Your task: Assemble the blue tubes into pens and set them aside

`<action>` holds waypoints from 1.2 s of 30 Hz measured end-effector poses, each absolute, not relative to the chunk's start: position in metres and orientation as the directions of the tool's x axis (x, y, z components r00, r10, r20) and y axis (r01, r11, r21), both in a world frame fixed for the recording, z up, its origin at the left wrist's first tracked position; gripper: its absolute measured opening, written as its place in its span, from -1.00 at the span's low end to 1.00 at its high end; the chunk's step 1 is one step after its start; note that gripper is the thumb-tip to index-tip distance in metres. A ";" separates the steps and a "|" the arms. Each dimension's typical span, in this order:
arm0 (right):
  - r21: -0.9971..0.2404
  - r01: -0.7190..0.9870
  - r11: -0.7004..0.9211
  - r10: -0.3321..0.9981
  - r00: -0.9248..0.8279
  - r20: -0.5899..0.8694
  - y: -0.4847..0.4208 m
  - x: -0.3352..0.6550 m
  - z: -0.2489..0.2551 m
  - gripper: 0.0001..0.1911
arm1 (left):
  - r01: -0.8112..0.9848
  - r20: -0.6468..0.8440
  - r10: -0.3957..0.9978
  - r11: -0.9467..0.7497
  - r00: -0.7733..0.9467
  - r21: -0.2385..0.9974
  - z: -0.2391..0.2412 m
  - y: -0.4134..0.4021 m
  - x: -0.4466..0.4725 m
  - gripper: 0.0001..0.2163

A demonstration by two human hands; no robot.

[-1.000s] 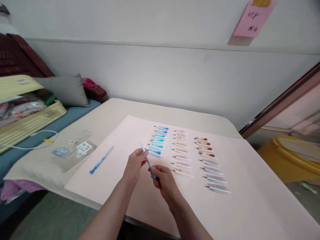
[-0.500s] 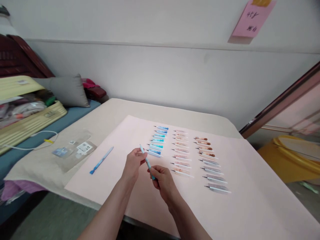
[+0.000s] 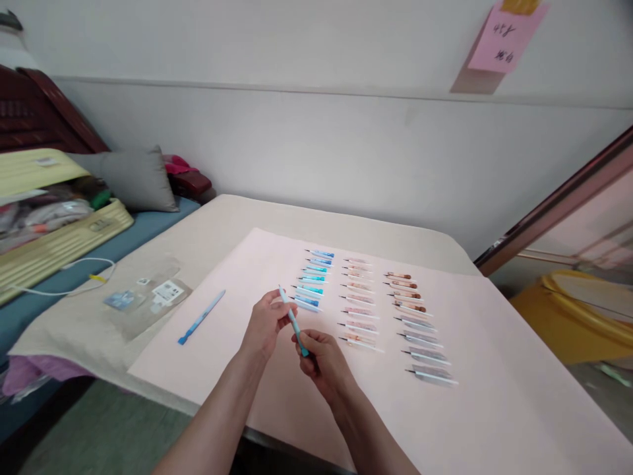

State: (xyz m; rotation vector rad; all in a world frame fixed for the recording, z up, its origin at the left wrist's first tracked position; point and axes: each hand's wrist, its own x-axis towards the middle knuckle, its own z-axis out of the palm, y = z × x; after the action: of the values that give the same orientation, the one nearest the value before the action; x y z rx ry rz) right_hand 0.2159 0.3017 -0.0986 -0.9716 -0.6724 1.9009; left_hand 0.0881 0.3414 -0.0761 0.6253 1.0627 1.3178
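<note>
A slim light-blue pen (image 3: 293, 321) is held slantwise above the pink sheet (image 3: 277, 409), its narrow tip up and to the left. My left hand (image 3: 267, 321) pinches it near the tip. Lower down, my right hand (image 3: 322, 355) grips the teal end between thumb and fingers. Another blue pen (image 3: 202, 318) lies alone on the sheet to the left. Beyond my hands is a column of blue pen parts (image 3: 314, 280) with dark tips and white tubes. Pale pink ones (image 3: 359, 300) lie right of these, then brown ones (image 3: 405, 293) and grey ones (image 3: 428, 356).
A clear plastic bag (image 3: 153, 307) with a label rests on the beige table cover (image 3: 232, 214) at left. Farther left are a white cable (image 3: 64, 262), an open yellow case (image 3: 74, 244) and a grey pillow (image 3: 131, 178). A yellow bin (image 3: 573, 316) stands at right, beyond the table's edge.
Both hands keep hold of the light-blue pen and have barely moved. The view has shifted very slightly.
</note>
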 end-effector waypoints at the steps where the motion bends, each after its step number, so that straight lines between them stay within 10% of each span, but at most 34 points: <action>1: -0.744 -0.466 -0.479 0.875 -0.323 -0.361 0.302 0.216 -0.099 -0.76 | -0.462 -0.257 0.963 0.193 -0.081 0.866 -0.077 0.341 0.088 -0.62; 36: -0.843 -0.272 -0.463 0.886 -0.165 -0.434 0.302 0.216 -0.100 -0.61 | -0.220 -0.262 0.944 0.218 -0.200 0.951 -0.075 0.347 0.067 -0.65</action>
State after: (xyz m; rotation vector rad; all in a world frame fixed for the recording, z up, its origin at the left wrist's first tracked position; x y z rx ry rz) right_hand 0.2156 0.3015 -0.0998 -1.2441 -0.7785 1.7520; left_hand 0.0667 0.3466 -0.0753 0.7679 1.3288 1.2701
